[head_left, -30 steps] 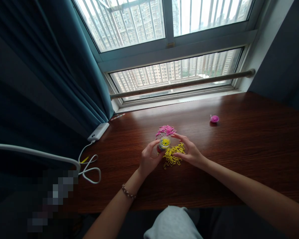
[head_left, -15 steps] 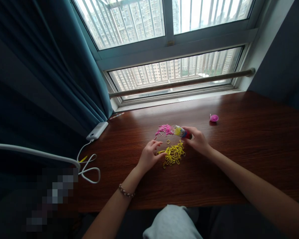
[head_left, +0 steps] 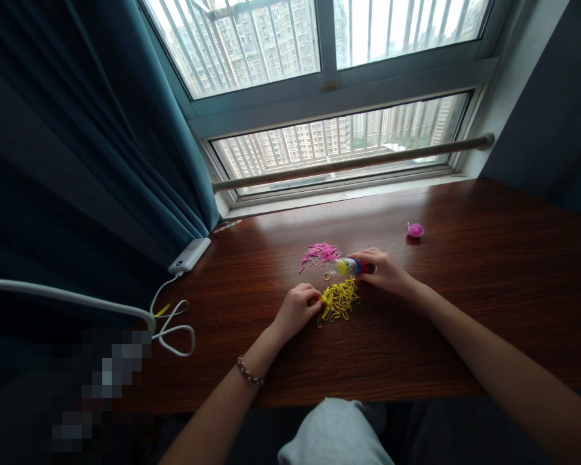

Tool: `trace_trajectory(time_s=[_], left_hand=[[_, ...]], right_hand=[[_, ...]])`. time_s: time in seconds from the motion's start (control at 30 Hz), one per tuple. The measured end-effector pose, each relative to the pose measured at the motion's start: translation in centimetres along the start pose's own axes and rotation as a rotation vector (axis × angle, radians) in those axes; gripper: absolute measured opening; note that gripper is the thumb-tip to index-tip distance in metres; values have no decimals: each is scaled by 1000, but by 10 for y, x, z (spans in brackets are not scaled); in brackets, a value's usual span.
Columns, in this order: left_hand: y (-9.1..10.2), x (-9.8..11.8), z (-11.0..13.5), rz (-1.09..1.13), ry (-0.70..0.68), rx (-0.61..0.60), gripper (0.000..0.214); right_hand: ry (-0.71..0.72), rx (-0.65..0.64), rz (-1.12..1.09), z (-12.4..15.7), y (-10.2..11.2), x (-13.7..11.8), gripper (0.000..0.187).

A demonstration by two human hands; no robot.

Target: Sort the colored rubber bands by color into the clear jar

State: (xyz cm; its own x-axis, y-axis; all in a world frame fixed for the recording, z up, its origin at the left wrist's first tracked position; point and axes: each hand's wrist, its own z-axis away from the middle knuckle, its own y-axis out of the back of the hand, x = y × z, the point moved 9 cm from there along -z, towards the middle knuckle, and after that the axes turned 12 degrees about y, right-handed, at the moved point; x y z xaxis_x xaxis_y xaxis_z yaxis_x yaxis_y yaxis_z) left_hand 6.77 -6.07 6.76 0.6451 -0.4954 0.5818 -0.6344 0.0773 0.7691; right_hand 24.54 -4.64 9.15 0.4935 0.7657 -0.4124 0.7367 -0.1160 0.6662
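My left hand is closed in a pinch at the left edge of a pile of yellow rubber bands, its fingertips on some of the bands. My right hand grips a small clear bottle that lies nearly on its side, mouth to the left, just above the pile. Yellow bands show inside near its mouth, with blue and red ones deeper in. A pile of pink rubber bands is on the table beyond my left hand. One loose yellow band lies between the piles.
A pink rounded object, perhaps a cap, sits on the wooden table at the right. At the left are a white power bank and its looped white cable. A window with a rail stands behind the table.
My left hand's fingers have closed from spread to a pinch at the yellow bands. The bottle in my right hand has moved slightly down and tilted closer to level.
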Motion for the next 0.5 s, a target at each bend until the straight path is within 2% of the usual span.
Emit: trace_trajectory(time_s=[0.23, 0.5], left_hand=[[25, 1, 1, 190, 40, 176, 13], [29, 5, 5, 262, 27, 238, 11]], right_hand=[[67, -86, 29, 0, -7, -11, 46], [116, -127, 50, -2, -22, -31, 51]])
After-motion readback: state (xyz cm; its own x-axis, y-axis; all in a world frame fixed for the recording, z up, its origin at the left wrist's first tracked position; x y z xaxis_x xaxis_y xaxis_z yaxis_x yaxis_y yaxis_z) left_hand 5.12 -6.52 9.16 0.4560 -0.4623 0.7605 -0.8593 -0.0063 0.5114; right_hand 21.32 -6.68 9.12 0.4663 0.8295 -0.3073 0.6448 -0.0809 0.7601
